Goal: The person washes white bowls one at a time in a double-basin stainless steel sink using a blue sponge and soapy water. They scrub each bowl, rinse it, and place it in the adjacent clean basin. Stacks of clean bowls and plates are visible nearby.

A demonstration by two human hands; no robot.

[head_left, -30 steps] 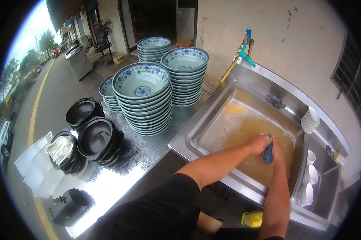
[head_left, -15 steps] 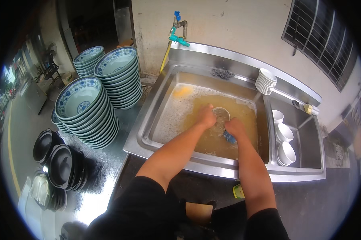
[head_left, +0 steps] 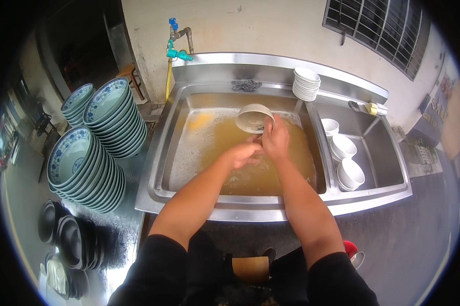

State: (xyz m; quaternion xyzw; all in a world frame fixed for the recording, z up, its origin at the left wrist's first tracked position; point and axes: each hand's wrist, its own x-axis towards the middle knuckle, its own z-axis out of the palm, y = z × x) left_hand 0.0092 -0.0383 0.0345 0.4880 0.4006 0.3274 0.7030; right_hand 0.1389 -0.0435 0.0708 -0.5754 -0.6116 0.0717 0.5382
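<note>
Right hand [head_left: 275, 138] gripping the rim of a small pale round bowl [head_left: 254, 118], fingers curled over its near edge, bowl tilted just above murky brown water in the left basin of the steel double sink [head_left: 225, 209]. Left hand [head_left: 245, 153] loosely closed, pressed against the right (whether holding anything, cannot tell). Open water left of the hands. Three white bowls [head_left: 344, 159] in the right basin; stacked blue-patterned bowls [head_left: 87, 163] crowding the desk's left edge.
</note>
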